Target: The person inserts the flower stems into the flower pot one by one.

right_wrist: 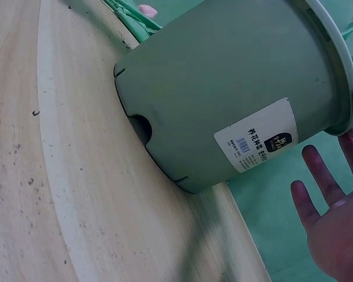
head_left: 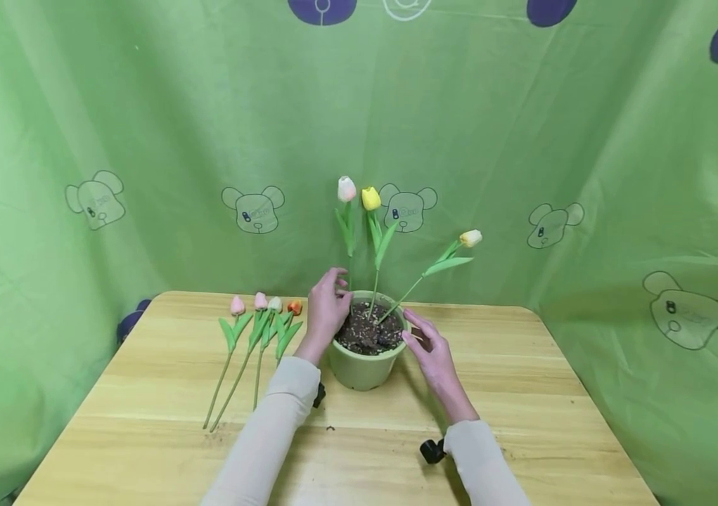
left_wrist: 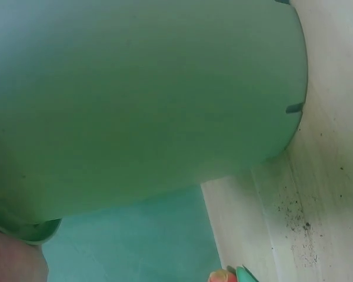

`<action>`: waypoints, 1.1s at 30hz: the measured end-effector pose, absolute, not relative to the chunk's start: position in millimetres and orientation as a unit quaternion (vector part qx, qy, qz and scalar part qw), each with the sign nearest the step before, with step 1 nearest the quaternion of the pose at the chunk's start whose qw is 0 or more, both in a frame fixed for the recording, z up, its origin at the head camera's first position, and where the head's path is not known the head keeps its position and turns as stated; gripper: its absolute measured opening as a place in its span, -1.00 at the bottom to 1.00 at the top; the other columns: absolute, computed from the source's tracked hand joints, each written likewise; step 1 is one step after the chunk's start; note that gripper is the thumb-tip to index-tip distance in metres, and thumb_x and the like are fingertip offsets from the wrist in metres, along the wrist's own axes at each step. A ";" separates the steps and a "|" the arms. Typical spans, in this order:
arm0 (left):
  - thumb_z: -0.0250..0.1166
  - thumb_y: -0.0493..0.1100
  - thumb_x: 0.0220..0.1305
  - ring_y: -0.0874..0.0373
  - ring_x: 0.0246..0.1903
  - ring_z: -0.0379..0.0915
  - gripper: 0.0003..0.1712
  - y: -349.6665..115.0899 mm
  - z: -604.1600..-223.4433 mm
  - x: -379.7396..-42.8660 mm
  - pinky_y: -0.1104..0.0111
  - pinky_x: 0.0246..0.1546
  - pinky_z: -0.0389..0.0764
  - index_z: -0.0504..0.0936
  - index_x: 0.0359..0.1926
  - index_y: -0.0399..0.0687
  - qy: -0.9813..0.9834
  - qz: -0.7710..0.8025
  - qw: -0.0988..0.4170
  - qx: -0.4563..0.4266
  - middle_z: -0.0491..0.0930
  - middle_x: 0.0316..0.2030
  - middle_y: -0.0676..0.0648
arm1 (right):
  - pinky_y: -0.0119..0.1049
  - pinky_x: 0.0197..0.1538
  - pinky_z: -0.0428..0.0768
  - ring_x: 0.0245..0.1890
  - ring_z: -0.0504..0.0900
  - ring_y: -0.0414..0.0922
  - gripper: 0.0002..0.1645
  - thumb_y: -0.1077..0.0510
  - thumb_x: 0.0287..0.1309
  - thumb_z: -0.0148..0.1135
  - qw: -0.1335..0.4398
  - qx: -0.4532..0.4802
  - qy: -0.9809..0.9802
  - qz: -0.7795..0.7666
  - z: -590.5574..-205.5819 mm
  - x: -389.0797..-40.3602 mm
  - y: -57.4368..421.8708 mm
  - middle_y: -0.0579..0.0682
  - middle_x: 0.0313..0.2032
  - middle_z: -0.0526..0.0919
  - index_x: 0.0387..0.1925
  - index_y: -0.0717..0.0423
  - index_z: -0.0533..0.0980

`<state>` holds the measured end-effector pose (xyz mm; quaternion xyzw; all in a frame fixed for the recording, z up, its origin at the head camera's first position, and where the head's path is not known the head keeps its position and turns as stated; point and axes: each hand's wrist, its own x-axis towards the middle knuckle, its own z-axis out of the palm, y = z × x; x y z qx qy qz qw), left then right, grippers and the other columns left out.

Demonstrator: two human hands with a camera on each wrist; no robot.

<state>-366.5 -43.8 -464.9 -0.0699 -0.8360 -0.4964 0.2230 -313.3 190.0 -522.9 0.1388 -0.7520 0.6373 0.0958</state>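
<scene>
Pale sleeves [head_left: 260,446] reach toward a green pot [head_left: 363,371] on a wooden table [head_left: 510,379], its soil [head_left: 365,337] propping three tulips [head_left: 371,199]. A right hand [head_left: 430,350], fingers loosely spread, touches it, apparently for steadiness; whether the left hand [head_left: 325,309] pinches a stem [head_left: 350,263] cannot be told.

Right side: open surface [head_left: 517,372] lay beyond the right hand [head_left: 432,351].
Near side: a lane between the sleeves [head_left: 264,439] reached the pot [head_left: 361,370].
Left side: four loose tulips [head_left: 260,327] obstructed passage beside the left hand [head_left: 325,309].
Above pot: three planted tulips [head_left: 377,246] obstructed descent.
Far side: green curtain [head_left: 308,105] blocked passage.
</scene>
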 end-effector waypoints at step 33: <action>0.43 -0.38 0.24 -0.04 -0.13 0.74 -0.61 -44.0 -469.5 -367.8 0.33 -0.12 0.82 0.62 0.09 -0.25 -0.799 -0.535 0.265 -0.072 0.70 -0.10 -0.21 | -0.07 0.54 0.38 0.39 0.42 0.15 -0.42 0.21 0.46 0.21 0.098 0.141 -0.747 0.642 -524.8 -313.9 190.3 0.14 0.46 0.39 0.43 0.18 0.40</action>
